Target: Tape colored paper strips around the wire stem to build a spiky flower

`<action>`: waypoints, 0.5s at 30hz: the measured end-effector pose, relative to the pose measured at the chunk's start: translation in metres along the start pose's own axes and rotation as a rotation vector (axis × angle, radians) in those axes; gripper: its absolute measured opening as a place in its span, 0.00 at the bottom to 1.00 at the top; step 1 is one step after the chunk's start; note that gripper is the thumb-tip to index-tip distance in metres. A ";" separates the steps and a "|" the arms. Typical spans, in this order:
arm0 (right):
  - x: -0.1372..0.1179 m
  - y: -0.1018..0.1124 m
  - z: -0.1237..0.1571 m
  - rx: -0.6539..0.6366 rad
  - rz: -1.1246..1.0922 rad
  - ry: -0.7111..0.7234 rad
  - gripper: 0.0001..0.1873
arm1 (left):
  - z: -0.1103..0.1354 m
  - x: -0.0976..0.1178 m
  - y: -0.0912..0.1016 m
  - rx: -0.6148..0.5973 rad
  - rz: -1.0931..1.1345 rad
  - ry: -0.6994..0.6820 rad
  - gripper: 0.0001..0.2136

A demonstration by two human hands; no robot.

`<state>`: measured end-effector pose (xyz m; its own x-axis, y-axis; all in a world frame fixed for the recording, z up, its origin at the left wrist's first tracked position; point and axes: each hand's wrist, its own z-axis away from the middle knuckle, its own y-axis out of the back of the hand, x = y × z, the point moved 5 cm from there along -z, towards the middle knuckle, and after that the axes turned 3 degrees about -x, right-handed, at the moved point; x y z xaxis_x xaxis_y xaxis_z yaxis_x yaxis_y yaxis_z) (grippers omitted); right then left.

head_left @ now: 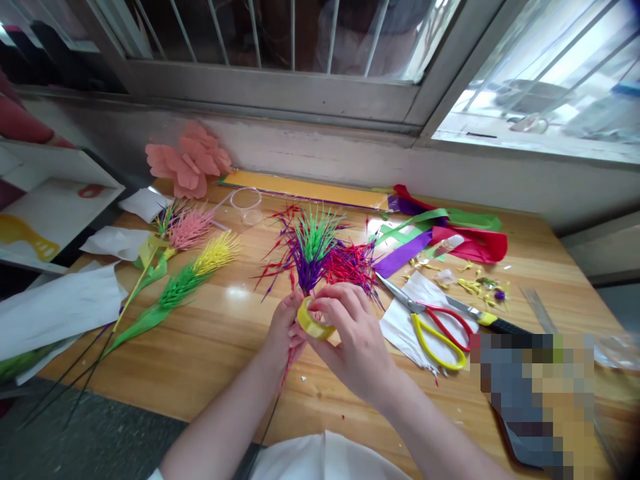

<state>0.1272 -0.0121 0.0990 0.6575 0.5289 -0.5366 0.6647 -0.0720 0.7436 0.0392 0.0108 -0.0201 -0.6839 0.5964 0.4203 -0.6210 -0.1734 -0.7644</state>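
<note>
My left hand [286, 328] is closed around the stem of an artificial wheat ear [314, 247], just under its bristles. The ear is green at the top and purple at the base, and its dark wire stem runs down toward my lap. In my right hand [353, 333] is a roll of yellowish clear tape [315, 321], pinched with the fingers through its ring, right against the stem. Red and purple bristle pieces [347, 263] lie in a loose heap behind the ear. Whether a strip of tape reaches the stem is hidden by my fingers.
Scissors [430, 320] with red and yellow handles rest on white tissue [407, 320], beside a utility knife [493, 321]. Colored strips [410, 243] lie behind. Finished-looking wheat stems [185, 287] and papers [60, 310] are at left. A pixelated patch covers the right corner.
</note>
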 end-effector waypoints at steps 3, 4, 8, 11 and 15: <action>0.003 0.001 0.001 0.022 0.007 0.032 0.11 | 0.002 0.005 -0.009 -0.083 0.027 -0.057 0.17; 0.003 0.003 0.002 0.035 0.011 0.042 0.11 | 0.003 0.006 -0.011 -0.099 0.032 -0.070 0.18; 0.000 0.010 0.006 0.053 0.006 0.062 0.11 | 0.008 0.008 -0.020 -0.147 -0.001 -0.098 0.20; -0.002 0.014 0.009 0.070 -0.005 0.063 0.11 | 0.008 0.008 -0.022 -0.154 -0.054 -0.102 0.20; -0.002 0.019 0.014 0.109 -0.024 0.061 0.11 | 0.007 0.008 -0.023 -0.164 -0.098 -0.145 0.21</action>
<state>0.1432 -0.0264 0.1085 0.6201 0.5822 -0.5259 0.7170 -0.1484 0.6811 0.0449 0.0146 0.0040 -0.6789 0.4830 0.5531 -0.6245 0.0164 -0.7809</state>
